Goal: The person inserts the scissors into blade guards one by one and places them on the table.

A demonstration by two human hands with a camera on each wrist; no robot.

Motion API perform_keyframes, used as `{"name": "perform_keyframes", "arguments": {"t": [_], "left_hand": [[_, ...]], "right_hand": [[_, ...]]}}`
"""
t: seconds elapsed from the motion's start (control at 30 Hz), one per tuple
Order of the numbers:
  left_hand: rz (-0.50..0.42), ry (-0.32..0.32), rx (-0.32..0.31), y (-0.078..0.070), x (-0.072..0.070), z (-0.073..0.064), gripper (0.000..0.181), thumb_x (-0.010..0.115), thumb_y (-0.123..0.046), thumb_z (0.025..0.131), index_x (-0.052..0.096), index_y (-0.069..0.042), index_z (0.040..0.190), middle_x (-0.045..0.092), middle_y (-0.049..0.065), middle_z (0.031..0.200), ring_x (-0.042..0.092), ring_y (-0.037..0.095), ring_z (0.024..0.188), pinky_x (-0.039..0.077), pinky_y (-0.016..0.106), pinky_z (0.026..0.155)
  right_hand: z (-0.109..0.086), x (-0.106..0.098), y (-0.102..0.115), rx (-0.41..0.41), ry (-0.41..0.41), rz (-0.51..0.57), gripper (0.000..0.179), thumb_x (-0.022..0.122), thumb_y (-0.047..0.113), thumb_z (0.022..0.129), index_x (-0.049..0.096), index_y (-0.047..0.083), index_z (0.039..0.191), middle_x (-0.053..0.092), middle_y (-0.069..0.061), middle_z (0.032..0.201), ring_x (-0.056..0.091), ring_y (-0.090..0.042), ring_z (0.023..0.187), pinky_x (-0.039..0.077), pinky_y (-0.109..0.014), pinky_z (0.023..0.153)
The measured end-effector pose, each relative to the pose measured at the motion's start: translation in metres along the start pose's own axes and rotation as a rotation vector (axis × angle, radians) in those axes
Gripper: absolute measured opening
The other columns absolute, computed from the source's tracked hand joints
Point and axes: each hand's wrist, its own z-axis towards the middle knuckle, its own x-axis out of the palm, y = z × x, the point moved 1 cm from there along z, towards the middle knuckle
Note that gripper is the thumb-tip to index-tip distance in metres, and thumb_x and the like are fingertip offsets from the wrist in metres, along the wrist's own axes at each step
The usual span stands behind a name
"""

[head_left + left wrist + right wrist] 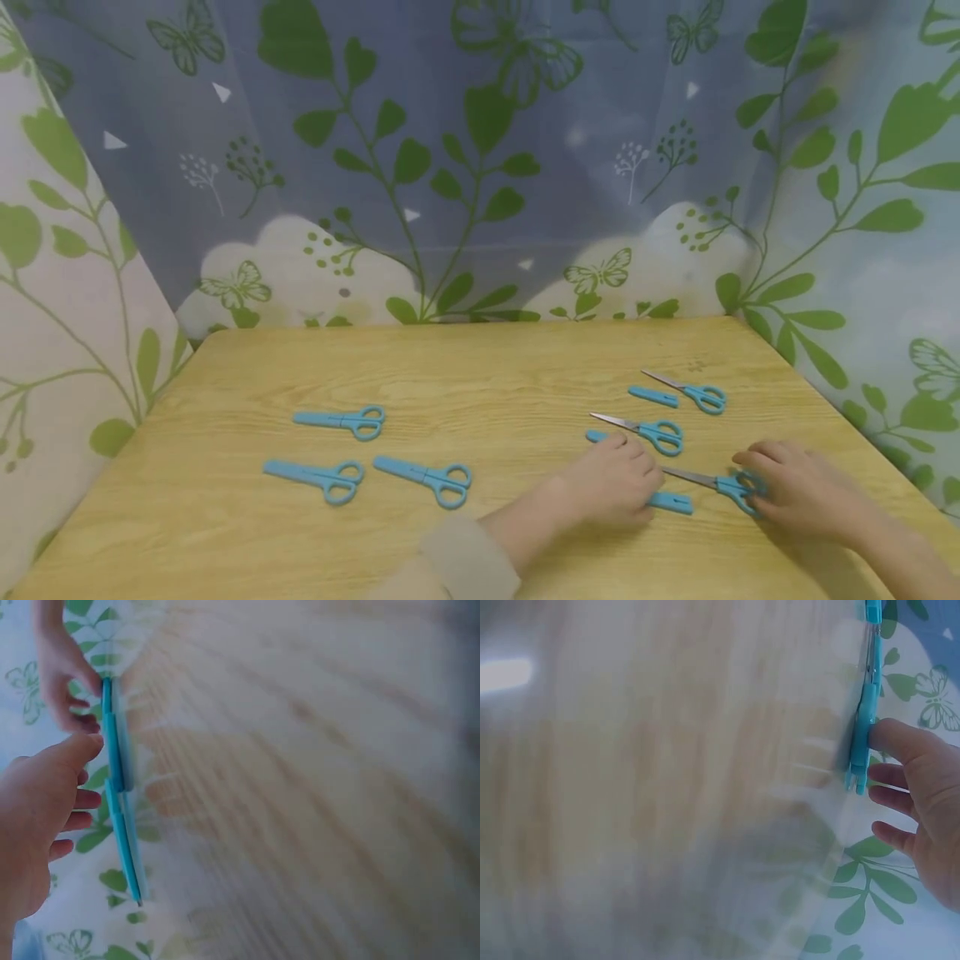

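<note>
In the head view, my left hand is over a blue blade cover, hiding part of it. Its fingers look loosely bent in the left wrist view, the thumb close to the blue pieces. My right hand is at the blue handle of uncovered scissors, whose blade points left. The thumb of that hand appears to touch the handle in the right wrist view, with the other fingers spread apart. Beyond my hands lie two more uncovered scissors, each beside its own cover.
Three blue scissors with covers over their blades, one farther back and two nearer, lie on the left of the wooden table. A leaf-patterned curtain hangs behind the table and at its sides.
</note>
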Motion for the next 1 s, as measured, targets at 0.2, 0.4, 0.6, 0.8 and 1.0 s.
{"name": "perform_keyframes", "arguments": {"t": [0.2, 0.4, 0.6, 0.8, 1.0], "left_hand": [[-0.015, 0.078, 0.036, -0.013, -0.001, 0.009, 0.033, 0.039, -0.048, 0.095, 0.057, -0.028, 0.114, 0.054, -0.017, 0.116, 0.045, 0.002, 0.108, 0.033, 0.018, 0.088], [0.012, 0.141, 0.074, -0.021, -0.002, 0.015, 0.035, 0.037, -0.048, 0.096, 0.055, -0.030, 0.119, 0.053, -0.017, 0.116, 0.044, 0.002, 0.108, 0.033, 0.020, 0.090], [0.000, 0.144, 0.059, -0.022, -0.002, 0.018, 0.031, 0.031, -0.037, 0.100, 0.054, -0.031, 0.120, 0.054, -0.017, 0.115, 0.046, 0.002, 0.106, 0.035, 0.020, 0.091], [-0.007, 0.146, 0.060, -0.025, -0.004, 0.020, 0.032, 0.029, -0.039, 0.100, 0.054, -0.032, 0.118, 0.055, -0.018, 0.114, 0.047, 0.000, 0.101, 0.035, 0.019, 0.090], [-0.023, 0.153, 0.059, -0.025, -0.007, 0.020, 0.031, 0.032, -0.040, 0.099, 0.055, -0.031, 0.117, 0.056, -0.017, 0.111, 0.047, 0.000, 0.098, 0.035, 0.017, 0.087]], "right_hand": [[0.000, 0.004, 0.003, -0.004, 0.020, -0.004, 0.034, 0.081, 0.017, 0.059, 0.067, 0.015, 0.090, 0.060, 0.005, 0.084, 0.058, -0.021, 0.076, 0.048, -0.039, 0.059], [-0.002, 0.006, 0.001, -0.065, 0.003, 0.005, 0.034, 0.082, 0.016, 0.057, 0.066, 0.021, 0.087, 0.055, 0.013, 0.081, 0.054, -0.011, 0.070, 0.042, -0.029, 0.052], [0.004, 0.004, 0.001, -0.087, 0.030, 0.031, 0.035, 0.081, 0.015, 0.059, 0.066, 0.022, 0.089, 0.052, 0.015, 0.081, 0.048, -0.004, 0.068, 0.038, -0.027, 0.051], [0.004, 0.003, 0.002, -0.108, 0.053, 0.057, 0.033, 0.081, 0.014, 0.059, 0.066, 0.020, 0.088, 0.049, 0.015, 0.078, 0.043, 0.000, 0.065, 0.035, -0.025, 0.048], [0.003, 0.002, 0.001, -0.119, 0.033, 0.045, 0.033, 0.082, 0.013, 0.057, 0.065, 0.021, 0.084, 0.046, 0.017, 0.075, 0.039, 0.001, 0.063, 0.032, -0.023, 0.047]]}}
